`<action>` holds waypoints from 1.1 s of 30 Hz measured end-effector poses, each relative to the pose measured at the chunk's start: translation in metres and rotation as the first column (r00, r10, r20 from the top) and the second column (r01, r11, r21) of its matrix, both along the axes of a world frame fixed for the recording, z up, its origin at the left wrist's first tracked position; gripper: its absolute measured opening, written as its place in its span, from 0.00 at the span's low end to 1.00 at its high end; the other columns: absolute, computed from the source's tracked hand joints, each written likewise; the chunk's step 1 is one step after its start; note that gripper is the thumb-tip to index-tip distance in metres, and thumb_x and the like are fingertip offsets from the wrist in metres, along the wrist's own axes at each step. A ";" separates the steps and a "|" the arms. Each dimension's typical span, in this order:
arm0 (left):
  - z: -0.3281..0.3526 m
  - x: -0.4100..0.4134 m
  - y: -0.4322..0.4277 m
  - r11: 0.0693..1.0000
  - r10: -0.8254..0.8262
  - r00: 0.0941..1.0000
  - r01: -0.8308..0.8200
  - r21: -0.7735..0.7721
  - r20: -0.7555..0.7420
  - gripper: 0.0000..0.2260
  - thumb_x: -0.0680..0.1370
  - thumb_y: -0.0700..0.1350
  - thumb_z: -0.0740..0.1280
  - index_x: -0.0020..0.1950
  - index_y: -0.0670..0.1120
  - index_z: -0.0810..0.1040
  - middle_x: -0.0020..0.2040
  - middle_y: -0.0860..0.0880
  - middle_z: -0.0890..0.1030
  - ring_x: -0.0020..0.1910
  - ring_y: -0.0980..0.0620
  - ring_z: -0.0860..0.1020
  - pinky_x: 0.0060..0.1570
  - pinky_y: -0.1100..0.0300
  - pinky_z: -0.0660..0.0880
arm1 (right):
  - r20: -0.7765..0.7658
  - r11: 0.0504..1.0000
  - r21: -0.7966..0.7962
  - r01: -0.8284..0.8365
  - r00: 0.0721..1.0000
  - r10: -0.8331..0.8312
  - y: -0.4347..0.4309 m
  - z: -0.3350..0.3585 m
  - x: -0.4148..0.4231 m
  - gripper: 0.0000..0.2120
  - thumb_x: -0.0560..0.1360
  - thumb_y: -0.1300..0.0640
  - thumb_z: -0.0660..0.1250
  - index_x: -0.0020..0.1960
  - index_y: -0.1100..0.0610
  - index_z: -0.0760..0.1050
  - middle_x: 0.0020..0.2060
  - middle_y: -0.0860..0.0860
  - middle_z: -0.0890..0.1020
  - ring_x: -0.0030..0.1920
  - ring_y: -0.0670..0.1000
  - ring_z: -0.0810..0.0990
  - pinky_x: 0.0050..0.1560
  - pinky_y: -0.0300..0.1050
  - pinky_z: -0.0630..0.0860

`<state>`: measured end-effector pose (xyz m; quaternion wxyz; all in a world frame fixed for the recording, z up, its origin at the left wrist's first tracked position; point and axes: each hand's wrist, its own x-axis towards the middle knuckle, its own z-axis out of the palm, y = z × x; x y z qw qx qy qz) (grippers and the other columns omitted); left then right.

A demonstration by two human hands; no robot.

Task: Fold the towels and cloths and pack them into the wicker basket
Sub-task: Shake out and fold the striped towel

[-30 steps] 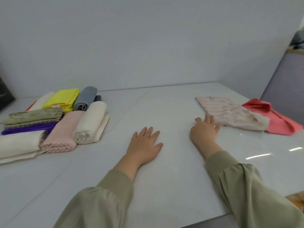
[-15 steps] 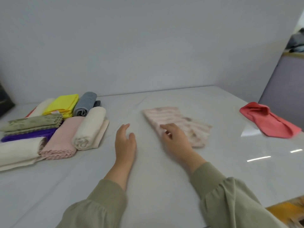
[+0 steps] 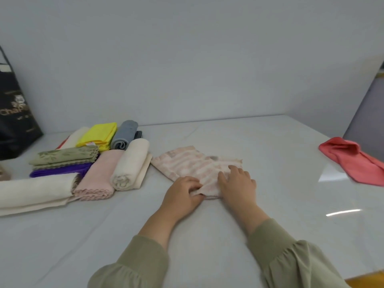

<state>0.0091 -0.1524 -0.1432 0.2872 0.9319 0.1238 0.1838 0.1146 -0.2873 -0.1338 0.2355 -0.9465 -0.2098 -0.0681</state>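
Note:
A pale pink striped cloth (image 3: 193,163) lies flat on the white table (image 3: 270,215), just right of the folded pile. My left hand (image 3: 180,196) pinches its near edge with curled fingers. My right hand (image 3: 239,183) rests on the cloth's near right part, fingers bent over the fabric. On the left sit folded and rolled cloths: a cream roll (image 3: 133,165), a pink one (image 3: 99,175), a cream towel (image 3: 35,190), green (image 3: 66,155), purple (image 3: 60,171), yellow (image 3: 99,134) and a grey roll (image 3: 124,135). No wicker basket is in view.
A coral-red cloth (image 3: 353,161) lies crumpled at the table's right edge. A black paper bag (image 3: 14,121) stands at the far left by the wall. The grey wall runs along the table's back edge.
The striped cloth has been dragged left from beside the red cloth to the pile. My left hand moved onto its near edge and took hold of it.

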 end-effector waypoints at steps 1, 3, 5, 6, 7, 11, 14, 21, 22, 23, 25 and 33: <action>0.003 -0.004 0.000 0.999 -0.023 0.999 0.022 -0.035 -0.026 0.14 0.75 0.51 0.70 0.58 0.49 0.82 0.61 0.58 0.77 0.63 0.61 0.71 0.62 0.67 0.65 | 0.008 0.999 -0.041 0.033 0.999 -0.032 0.000 0.002 0.000 0.21 0.79 0.44 0.52 0.63 0.55 0.72 0.60 0.52 0.76 0.62 0.55 0.70 0.59 0.51 0.64; 0.008 -0.011 -0.002 0.976 -0.087 0.995 0.076 -0.205 -0.046 0.11 0.77 0.51 0.68 0.55 0.49 0.83 0.58 0.61 0.79 0.58 0.64 0.75 0.60 0.68 0.69 | 0.026 0.991 -0.122 0.061 0.998 -0.058 -0.001 0.004 0.002 0.21 0.78 0.42 0.51 0.56 0.55 0.75 0.55 0.52 0.77 0.58 0.54 0.71 0.56 0.51 0.64; 0.015 -0.018 -0.007 0.833 -0.040 0.996 0.077 -0.548 0.080 0.09 0.79 0.45 0.64 0.50 0.45 0.85 0.50 0.54 0.85 0.49 0.58 0.81 0.49 0.66 0.75 | 0.031 0.983 -0.176 0.043 0.999 -0.038 -0.001 0.006 0.003 0.21 0.78 0.41 0.51 0.52 0.54 0.76 0.51 0.51 0.77 0.56 0.54 0.71 0.55 0.51 0.63; 0.018 -0.020 -0.008 0.741 0.063 0.988 0.050 -0.670 0.143 0.10 0.80 0.42 0.63 0.48 0.43 0.84 0.47 0.50 0.85 0.44 0.55 0.83 0.43 0.65 0.76 | 0.021 0.981 -0.196 0.012 1.000 -0.008 0.000 0.007 0.003 0.20 0.77 0.41 0.52 0.51 0.54 0.76 0.49 0.50 0.77 0.54 0.53 0.71 0.54 0.50 0.63; 0.020 -0.021 -0.006 0.709 0.191 0.964 -0.006 -0.706 0.184 0.10 0.80 0.40 0.62 0.47 0.43 0.84 0.45 0.48 0.85 0.41 0.54 0.83 0.39 0.66 0.75 | 0.003 0.979 -0.203 -0.030 0.999 0.032 0.002 0.007 0.003 0.18 0.77 0.43 0.54 0.50 0.53 0.76 0.47 0.49 0.77 0.53 0.53 0.71 0.54 0.49 0.63; 0.018 -0.027 0.012 0.825 0.508 0.821 -0.376 -0.422 0.261 0.13 0.76 0.36 0.62 0.51 0.49 0.82 0.50 0.56 0.81 0.52 0.58 0.77 0.54 0.63 0.71 | 0.011 0.981 -0.126 -0.145 0.989 0.147 0.002 0.007 -0.002 0.08 0.74 0.57 0.56 0.48 0.53 0.73 0.43 0.48 0.74 0.51 0.52 0.71 0.51 0.46 0.62; 0.007 -0.027 0.031 0.853 0.509 0.833 -0.455 -0.254 0.216 0.16 0.75 0.36 0.63 0.61 0.45 0.79 0.59 0.49 0.78 0.63 0.49 0.72 0.60 0.55 0.69 | 0.080 0.973 -0.181 -0.143 0.984 0.159 -0.006 0.009 -0.005 0.14 0.69 0.63 0.57 0.51 0.51 0.71 0.48 0.47 0.75 0.52 0.52 0.70 0.55 0.46 0.64; -0.002 -0.022 0.036 0.865 0.502 0.865 -0.501 0.023 -0.021 0.11 0.75 0.50 0.66 0.54 0.45 0.77 0.51 0.49 0.78 0.54 0.47 0.74 0.50 0.55 0.71 | 0.196 0.939 -0.342 -0.043 0.974 0.116 -0.011 0.014 -0.008 0.16 0.72 0.66 0.53 0.55 0.53 0.72 0.54 0.49 0.73 0.61 0.55 0.67 0.73 0.62 0.50; -0.003 -0.022 0.036 0.881 0.473 0.881 -0.473 0.006 -0.008 0.09 0.74 0.48 0.67 0.51 0.46 0.79 0.48 0.49 0.78 0.53 0.47 0.74 0.49 0.55 0.72 | 0.209 0.938 -0.344 -0.048 0.970 0.126 -0.011 0.013 -0.009 0.17 0.72 0.66 0.54 0.56 0.54 0.72 0.55 0.49 0.72 0.62 0.55 0.67 0.73 0.62 0.49; -0.003 -0.022 0.037 0.899 0.438 0.899 -0.438 -0.024 0.000 0.08 0.74 0.46 0.68 0.51 0.46 0.81 0.46 0.50 0.78 0.52 0.47 0.75 0.49 0.54 0.73 | 0.220 0.943 -0.325 -0.069 0.965 0.146 -0.011 0.014 -0.009 0.18 0.72 0.66 0.54 0.58 0.55 0.71 0.56 0.50 0.72 0.63 0.56 0.67 0.72 0.60 0.50; -0.005 -0.022 0.037 0.924 0.375 0.927 -0.373 -0.080 0.016 0.08 0.74 0.41 0.69 0.52 0.46 0.84 0.46 0.50 0.79 0.52 0.48 0.76 0.52 0.55 0.73 | 0.218 0.963 -0.192 -0.188 0.949 0.229 -0.008 0.012 -0.009 0.16 0.73 0.66 0.55 0.56 0.57 0.74 0.54 0.51 0.76 0.59 0.55 0.71 0.69 0.52 0.60; -0.005 -0.022 0.034 0.913 0.396 0.916 -0.385 -0.131 0.066 0.11 0.77 0.44 0.67 0.59 0.46 0.79 0.63 0.50 0.75 0.65 0.51 0.69 0.59 0.62 0.64 | 0.026 0.965 -0.007 -0.260 0.965 0.260 -0.001 0.012 -0.016 0.18 0.77 0.44 0.60 0.60 0.56 0.70 0.53 0.49 0.75 0.54 0.50 0.72 0.53 0.42 0.68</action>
